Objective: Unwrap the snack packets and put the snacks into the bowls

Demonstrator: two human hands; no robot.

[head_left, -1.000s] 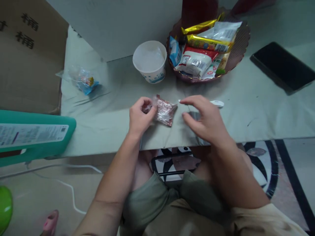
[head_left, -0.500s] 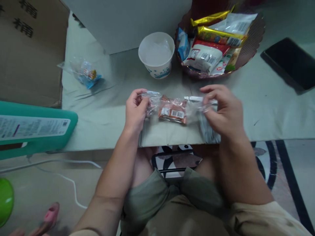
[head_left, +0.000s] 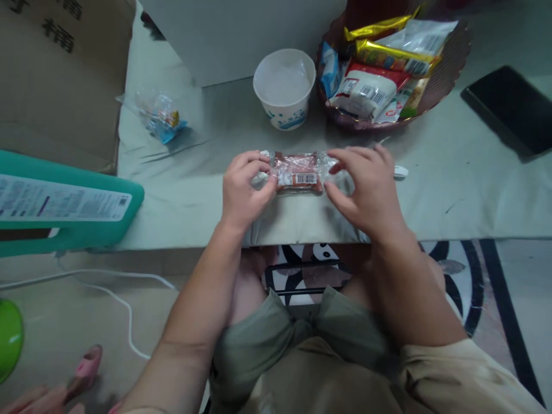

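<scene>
A small reddish-brown snack packet (head_left: 297, 167) with a barcode label lies near the table's front edge, inside a clear plastic wrapper. My left hand (head_left: 248, 187) is at its left end, thumb and forefinger closed on the clear plastic. At the right end is my right hand (head_left: 360, 187), its thumb and forefinger apart on either side of the wrapper's edge. A slim white object (head_left: 401, 172) sticks out from behind my right hand; most of it is hidden, so its kind cannot be made out.
Behind the packet stand a white paper cup (head_left: 284, 109) and a glass bowl (head_left: 457, 63) of wrapped snacks. A dark phone (head_left: 511, 109) lies right. Crumpled clear wrapping (head_left: 161, 118), a cardboard box (head_left: 64, 86) and a green jug (head_left: 125, 201) are left. A white cable (head_left: 129, 316) crosses the floor.
Both hands have come closer together around the packet, the right one moving left and its fingers parting. The packet lies flatter and a little farther from the table's edge. The view has shifted slightly.
</scene>
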